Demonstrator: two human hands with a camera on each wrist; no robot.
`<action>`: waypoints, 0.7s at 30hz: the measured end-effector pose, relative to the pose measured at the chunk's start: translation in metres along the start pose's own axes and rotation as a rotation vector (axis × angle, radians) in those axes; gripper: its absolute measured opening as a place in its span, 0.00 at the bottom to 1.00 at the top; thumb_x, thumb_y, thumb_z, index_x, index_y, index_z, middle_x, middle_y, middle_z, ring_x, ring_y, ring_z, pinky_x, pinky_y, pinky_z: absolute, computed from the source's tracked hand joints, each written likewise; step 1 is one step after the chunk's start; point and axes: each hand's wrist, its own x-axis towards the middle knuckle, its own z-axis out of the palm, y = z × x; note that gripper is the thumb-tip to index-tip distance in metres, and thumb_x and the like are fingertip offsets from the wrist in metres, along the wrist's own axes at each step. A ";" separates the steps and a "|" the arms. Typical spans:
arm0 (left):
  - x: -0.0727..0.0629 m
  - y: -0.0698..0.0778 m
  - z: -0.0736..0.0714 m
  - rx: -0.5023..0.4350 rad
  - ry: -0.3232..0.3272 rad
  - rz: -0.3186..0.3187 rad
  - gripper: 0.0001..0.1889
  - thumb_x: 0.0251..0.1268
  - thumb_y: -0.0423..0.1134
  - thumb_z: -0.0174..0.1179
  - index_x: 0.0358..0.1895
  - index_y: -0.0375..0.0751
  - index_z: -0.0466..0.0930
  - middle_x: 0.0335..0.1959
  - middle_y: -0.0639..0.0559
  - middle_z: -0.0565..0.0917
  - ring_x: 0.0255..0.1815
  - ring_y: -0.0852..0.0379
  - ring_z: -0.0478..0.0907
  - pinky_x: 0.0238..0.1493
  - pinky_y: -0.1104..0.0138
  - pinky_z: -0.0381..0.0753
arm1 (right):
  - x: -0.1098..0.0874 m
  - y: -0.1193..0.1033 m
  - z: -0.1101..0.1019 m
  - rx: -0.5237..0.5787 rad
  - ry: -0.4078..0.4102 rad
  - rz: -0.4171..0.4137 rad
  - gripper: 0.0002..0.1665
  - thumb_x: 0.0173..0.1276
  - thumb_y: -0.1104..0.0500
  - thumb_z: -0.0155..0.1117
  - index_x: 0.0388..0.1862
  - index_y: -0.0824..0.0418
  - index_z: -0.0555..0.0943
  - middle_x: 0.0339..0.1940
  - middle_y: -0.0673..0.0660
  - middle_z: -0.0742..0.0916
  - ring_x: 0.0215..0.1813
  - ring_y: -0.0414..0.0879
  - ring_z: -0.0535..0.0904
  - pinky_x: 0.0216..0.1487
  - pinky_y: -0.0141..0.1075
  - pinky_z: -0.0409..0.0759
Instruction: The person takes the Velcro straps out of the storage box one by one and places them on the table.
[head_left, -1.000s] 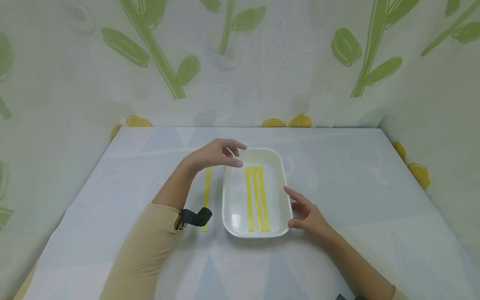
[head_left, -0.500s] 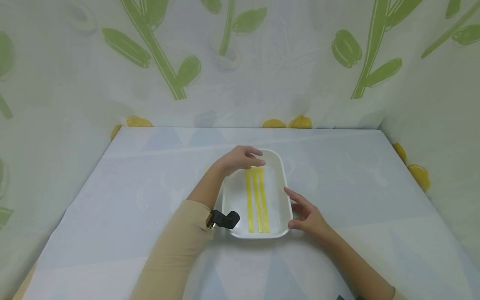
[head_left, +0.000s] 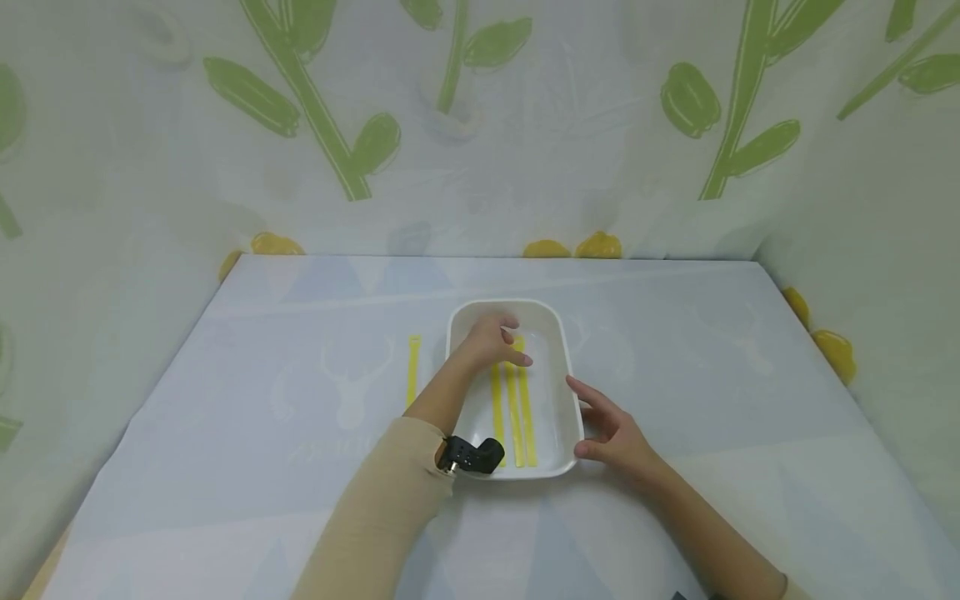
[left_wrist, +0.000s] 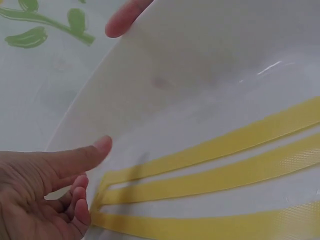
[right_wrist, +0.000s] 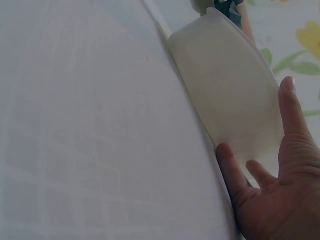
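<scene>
A white rounded rectangular tray (head_left: 557, 392) lies at the middle of the table, with yellow flat strips (head_left: 514, 417) side by side in it. My left hand (head_left: 491, 343) is inside the tray over the far ends of these strips. In the left wrist view its fingers bend loosely beside the strips' joined-looking ends (left_wrist: 100, 205), thumb held apart. My right hand (head_left: 618, 433) is at the tray's right side, thumb and fingers spread. The right wrist view has its fingertips against the tray's outer wall (right_wrist: 230, 85). Another yellow strip (head_left: 412, 371) lies left of the tray, its lower part hidden by my left arm.
The table (head_left: 697, 358) has a pale grey-blue pattern. Behind it and at its sides hangs a white cloth (head_left: 570, 150) with green leaves and yellow flowers. A black camera (head_left: 472, 455) sits on my left wrist, above the tray's near left corner.
My left hand has moved right from the tray's far left edge, then down into the tray over the strips. The right hand stays at the tray's side.
</scene>
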 end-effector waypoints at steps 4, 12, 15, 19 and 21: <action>0.001 -0.001 0.004 0.068 -0.005 0.021 0.38 0.42 0.38 0.77 0.61 0.38 0.71 0.51 0.42 0.78 0.51 0.47 0.75 0.54 0.60 0.74 | 0.000 -0.001 0.000 -0.018 -0.005 -0.005 0.49 0.57 0.58 0.72 0.74 0.60 0.57 0.70 0.72 0.62 0.53 0.38 0.78 0.41 0.39 0.83; 0.002 0.000 0.008 0.473 0.006 0.060 0.40 0.38 0.49 0.78 0.61 0.44 0.74 0.60 0.48 0.74 0.61 0.46 0.64 0.65 0.57 0.62 | -0.002 -0.003 -0.001 -0.020 0.002 0.003 0.49 0.58 0.57 0.71 0.74 0.59 0.57 0.69 0.72 0.62 0.52 0.39 0.78 0.41 0.39 0.83; 0.003 0.001 0.009 0.536 -0.008 0.083 0.40 0.39 0.51 0.76 0.61 0.46 0.73 0.62 0.48 0.72 0.62 0.45 0.62 0.65 0.56 0.62 | -0.002 -0.003 -0.002 -0.015 0.003 0.001 0.49 0.58 0.57 0.71 0.74 0.59 0.57 0.69 0.72 0.62 0.53 0.39 0.78 0.41 0.40 0.83; 0.003 0.002 0.010 0.545 -0.023 0.087 0.36 0.42 0.52 0.75 0.60 0.48 0.75 0.63 0.48 0.70 0.61 0.46 0.60 0.64 0.56 0.61 | -0.001 -0.003 -0.003 0.001 -0.002 -0.017 0.48 0.58 0.58 0.71 0.74 0.59 0.58 0.69 0.66 0.65 0.54 0.40 0.78 0.41 0.40 0.83; 0.004 0.002 0.010 0.536 -0.020 0.085 0.34 0.44 0.51 0.74 0.59 0.50 0.76 0.61 0.49 0.72 0.60 0.48 0.61 0.63 0.58 0.62 | 0.000 -0.003 -0.003 0.013 -0.005 -0.023 0.48 0.58 0.58 0.71 0.73 0.59 0.58 0.69 0.58 0.68 0.54 0.40 0.78 0.41 0.40 0.83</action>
